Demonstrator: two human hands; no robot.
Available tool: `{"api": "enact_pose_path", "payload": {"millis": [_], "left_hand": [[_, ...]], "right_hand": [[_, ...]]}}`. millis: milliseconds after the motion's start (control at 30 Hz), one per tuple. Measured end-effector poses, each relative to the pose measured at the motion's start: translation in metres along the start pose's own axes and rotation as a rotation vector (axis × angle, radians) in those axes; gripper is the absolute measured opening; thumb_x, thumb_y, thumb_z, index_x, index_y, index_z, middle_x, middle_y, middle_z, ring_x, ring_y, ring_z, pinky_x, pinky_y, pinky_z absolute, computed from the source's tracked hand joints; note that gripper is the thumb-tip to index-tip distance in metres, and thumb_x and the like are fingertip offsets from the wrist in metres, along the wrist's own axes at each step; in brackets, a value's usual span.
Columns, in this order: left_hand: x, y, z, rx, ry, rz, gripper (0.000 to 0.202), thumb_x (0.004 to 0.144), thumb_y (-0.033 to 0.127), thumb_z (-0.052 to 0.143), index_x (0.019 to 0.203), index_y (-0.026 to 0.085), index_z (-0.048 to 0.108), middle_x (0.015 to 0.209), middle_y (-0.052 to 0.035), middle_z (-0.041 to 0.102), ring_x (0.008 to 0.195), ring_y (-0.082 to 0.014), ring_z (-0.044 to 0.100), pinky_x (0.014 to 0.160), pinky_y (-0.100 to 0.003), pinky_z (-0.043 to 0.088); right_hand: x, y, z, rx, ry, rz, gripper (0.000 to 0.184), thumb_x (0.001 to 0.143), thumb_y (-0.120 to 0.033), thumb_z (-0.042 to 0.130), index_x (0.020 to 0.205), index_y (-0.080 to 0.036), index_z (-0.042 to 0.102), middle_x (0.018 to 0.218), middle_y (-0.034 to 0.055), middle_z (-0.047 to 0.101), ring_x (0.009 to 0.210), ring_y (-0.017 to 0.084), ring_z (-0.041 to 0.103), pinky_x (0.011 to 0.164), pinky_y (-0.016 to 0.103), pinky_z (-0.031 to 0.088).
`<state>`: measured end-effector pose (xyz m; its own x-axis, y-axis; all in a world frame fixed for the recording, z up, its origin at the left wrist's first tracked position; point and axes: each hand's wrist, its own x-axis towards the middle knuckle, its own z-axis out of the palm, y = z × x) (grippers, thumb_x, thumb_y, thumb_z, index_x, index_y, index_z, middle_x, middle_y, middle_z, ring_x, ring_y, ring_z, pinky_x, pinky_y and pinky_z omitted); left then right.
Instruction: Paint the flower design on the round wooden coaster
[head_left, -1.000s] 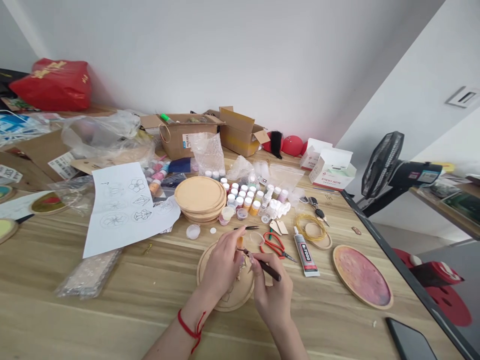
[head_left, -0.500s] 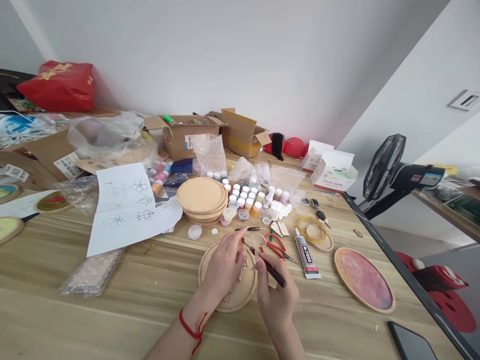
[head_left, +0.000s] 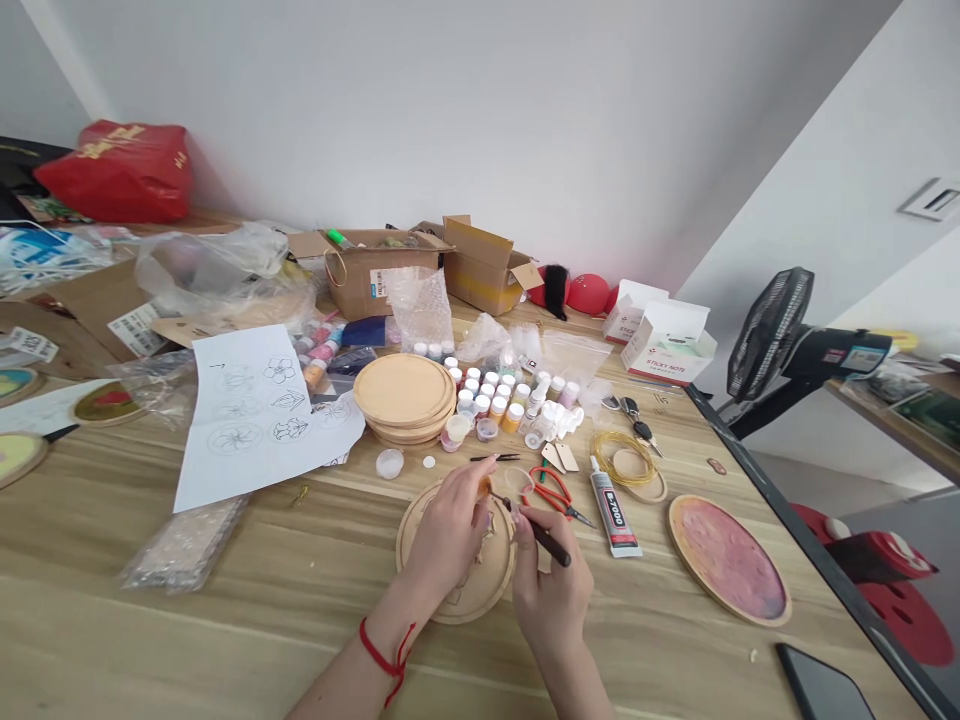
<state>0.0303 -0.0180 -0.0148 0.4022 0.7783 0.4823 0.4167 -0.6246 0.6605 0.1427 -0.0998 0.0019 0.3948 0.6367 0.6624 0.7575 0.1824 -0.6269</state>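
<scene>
My left hand [head_left: 444, 535] lies over a round wooden board [head_left: 469, 603], its fingers together and bent. Something small and orange-brown shows at its fingertips; what it is I cannot make out. In my right hand [head_left: 553, 585] is a slim dark-handled tool [head_left: 550, 543], gripped like a pen. Its thin tip points up and left to the left fingertips. Pencil lines and small raised pieces show on the board, partly hidden by my left hand. Tweezers [head_left: 495, 457] and orange-handled pliers [head_left: 556, 492] lie just beyond the hands.
A glue tube [head_left: 615, 515], coiled gold wire [head_left: 624, 457] and a pink painted board [head_left: 727, 560] lie to the right. Stacked round boards [head_left: 405, 390] and paint jars [head_left: 495, 392] stand behind. Drawn sheets [head_left: 247, 450] lie left, and a phone [head_left: 823, 685] rests at the front right.
My right hand has shifted slightly left with the dark-handled tool, whose handle sits a little higher. My left hand stays nearly in place over the board.
</scene>
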Motion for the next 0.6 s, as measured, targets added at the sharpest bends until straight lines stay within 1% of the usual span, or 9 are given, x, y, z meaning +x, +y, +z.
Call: {"api": "enact_pose_path", "payload": {"millis": [100,167,300,400,600], "left_hand": [[-0.0001,-0.0002,0.0002,0.000,0.001,-0.013,0.056,0.084,0.003,0.047,0.136,0.024,0.046,0.127,-0.0080,0.065,0.120,-0.0224,0.061,0.100,-0.042,0.052],[-0.0001,-0.0006,0.0006,-0.004,-0.011,-0.024,0.056,0.084,0.003,0.047,0.137,0.024,0.045,0.126,-0.0078,0.065,0.119,-0.0221,0.061,0.100,-0.041,0.052],[-0.0001,-0.0015,0.0020,0.001,-0.004,-0.012,0.054,0.087,0.004,0.048,0.136,0.024,0.045,0.127,-0.0077,0.065,0.120,-0.0211,0.061,0.100,-0.039,0.051],[0.0000,-0.0018,0.0017,0.005,0.015,-0.004,0.050,0.089,0.006,0.048,0.136,0.024,0.045,0.126,-0.0082,0.064,0.119,-0.0211,0.060,0.099,-0.040,0.051],[0.0017,0.0010,-0.0020,-0.013,0.011,-0.038,0.048,0.092,0.009,0.048,0.137,0.024,0.043,0.127,-0.0074,0.064,0.118,-0.0205,0.060,0.100,-0.039,0.051]], "right_hand": [[0.0009,-0.0010,-0.0005,0.046,-0.059,0.024,0.014,0.096,-0.026,0.053,0.094,-0.021,0.066,0.078,0.0042,0.073,0.068,0.017,0.071,0.062,0.026,0.056],[0.0015,-0.0014,-0.0009,0.035,-0.069,0.029,0.014,0.096,-0.024,0.052,0.094,-0.021,0.065,0.079,0.0041,0.073,0.069,0.017,0.071,0.062,0.025,0.056],[0.0022,-0.0005,0.0001,0.016,-0.031,-0.080,0.011,0.095,-0.020,0.053,0.095,-0.020,0.064,0.083,0.0056,0.073,0.073,0.018,0.071,0.064,0.027,0.057],[0.0029,-0.0008,0.0008,0.052,-0.060,-0.121,0.013,0.095,-0.015,0.051,0.099,-0.021,0.063,0.084,0.0060,0.071,0.077,0.018,0.070,0.066,0.028,0.057],[0.0027,-0.0047,-0.0015,0.131,-0.157,-0.089,0.017,0.095,-0.013,0.050,0.101,-0.021,0.063,0.090,0.0071,0.066,0.085,0.018,0.066,0.074,0.031,0.056]]}}
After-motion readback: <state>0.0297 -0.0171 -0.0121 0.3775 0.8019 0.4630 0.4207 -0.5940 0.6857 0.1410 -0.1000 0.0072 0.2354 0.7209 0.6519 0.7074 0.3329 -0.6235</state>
